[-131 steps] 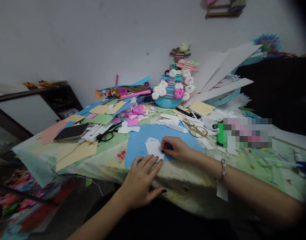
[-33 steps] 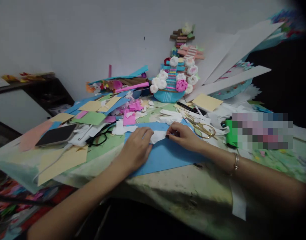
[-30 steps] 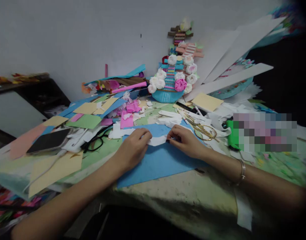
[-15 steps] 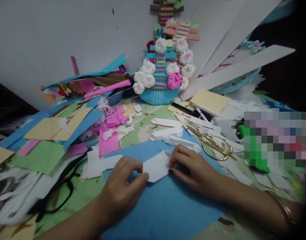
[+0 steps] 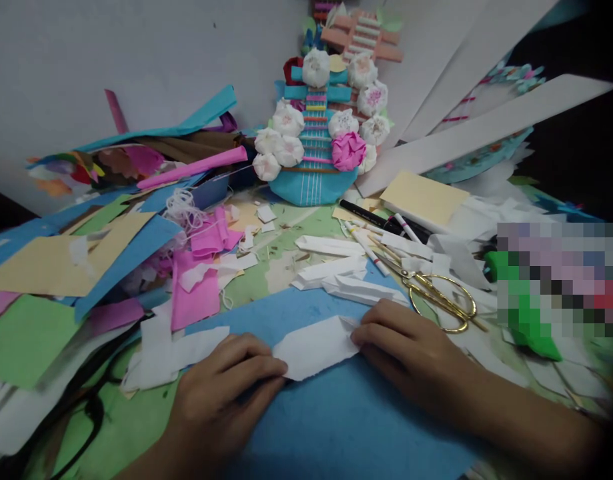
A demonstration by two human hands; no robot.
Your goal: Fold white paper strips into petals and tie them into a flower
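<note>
A piece of white paper (image 5: 313, 350) with folded edges lies over a blue sheet (image 5: 366, 427). At its left end my left hand (image 5: 226, 387) is closed, the fingertips pinching the paper. My right hand (image 5: 411, 347) pinches the folded right end, its fingers pressed together. Just beyond the paper are folded white strips (image 5: 331, 245). Gold-handled scissors (image 5: 443, 300) rest behind my right hand. White paper scraps (image 5: 159, 350) lie to the left of my left hand.
A blue paper guitar (image 5: 313, 183) with white and pink paper flowers stands at the back. Black pens (image 5: 366, 217) and yellow paper (image 5: 423, 200) lie right of centre. Pink paper (image 5: 196, 287), a green sheet (image 5: 31, 340) and black glasses (image 5: 93, 420) are at left.
The view has shifted slightly. My left hand's fingers have come closer together on the paper, and the paper looks more stretched out between my hands.
</note>
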